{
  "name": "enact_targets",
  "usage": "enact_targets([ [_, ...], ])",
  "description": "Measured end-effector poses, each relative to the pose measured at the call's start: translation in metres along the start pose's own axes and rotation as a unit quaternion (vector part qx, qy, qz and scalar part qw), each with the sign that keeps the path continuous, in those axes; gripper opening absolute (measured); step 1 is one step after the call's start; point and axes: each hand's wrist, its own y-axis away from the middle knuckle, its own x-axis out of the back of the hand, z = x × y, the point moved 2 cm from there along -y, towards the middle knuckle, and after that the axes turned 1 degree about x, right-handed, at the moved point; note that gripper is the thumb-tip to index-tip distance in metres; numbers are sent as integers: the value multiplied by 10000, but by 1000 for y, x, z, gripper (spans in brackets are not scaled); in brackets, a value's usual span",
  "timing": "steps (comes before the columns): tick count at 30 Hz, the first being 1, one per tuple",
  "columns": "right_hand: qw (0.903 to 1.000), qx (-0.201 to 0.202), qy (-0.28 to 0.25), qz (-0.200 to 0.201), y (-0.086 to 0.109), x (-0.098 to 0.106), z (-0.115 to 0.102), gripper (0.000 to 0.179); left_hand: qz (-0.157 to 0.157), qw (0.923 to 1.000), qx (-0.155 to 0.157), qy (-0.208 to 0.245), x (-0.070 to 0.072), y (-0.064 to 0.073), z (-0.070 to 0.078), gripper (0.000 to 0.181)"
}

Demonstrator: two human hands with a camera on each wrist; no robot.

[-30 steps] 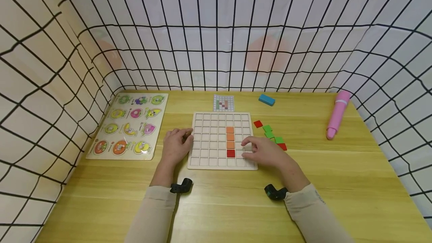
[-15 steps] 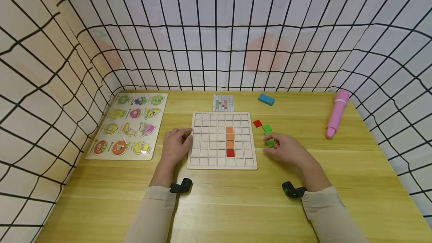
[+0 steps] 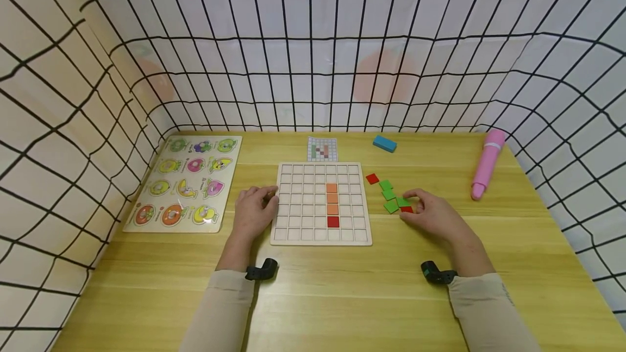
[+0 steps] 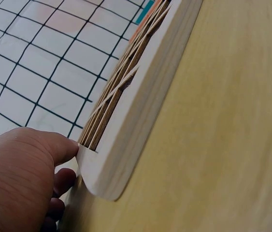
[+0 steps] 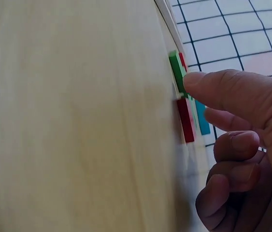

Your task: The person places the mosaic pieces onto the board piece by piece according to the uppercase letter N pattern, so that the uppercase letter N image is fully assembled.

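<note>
At the centre of the table lies a pale wooden grid board (image 3: 300, 238). Three orange tiles (image 3: 332, 198) and one red tile (image 3: 333, 222) form a column in its cells. My left hand (image 3: 252, 212) touches the board's left edge; in the left wrist view the thumb (image 4: 61, 147) meets the edge near a corner, with the other fingers bent below. To the right, my right hand (image 3: 434, 214) is beside a loose red tile (image 3: 406, 209) and a green tile (image 3: 403, 201). Its thumb and forefinger are spread apart, with nothing visibly pinched.
Several green tiles (image 3: 391, 206) and another red tile (image 3: 373, 178) lie right of the board. Behind it are a small pattern card (image 3: 322, 150) and a blue block (image 3: 385, 144). A fruit puzzle board (image 3: 220, 221) lies left; a pink pen-shaped object (image 3: 487, 164) lies right.
My right hand has moved right, from over the board across the green tiles to the rightmost loose tiles. The left hand has stayed at the board's edge.
</note>
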Motion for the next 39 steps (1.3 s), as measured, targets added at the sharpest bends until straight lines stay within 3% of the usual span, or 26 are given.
enact_targets([
  [24, 9996, -288, 21, 45, 1, 7, 15, 45, -7, 10000, 17, 50, -1, 1, -1, 35],
  [32, 9997, 151, -100, -137, 5, 15, 23, 49, 2, 10000, 6, 64, -1, 0, -2, 34],
  [39, 9992, 268, -184, -242, 5, 16, 29, 49, -15, 10000, 28, 58, -1, 0, -1, 35],
])
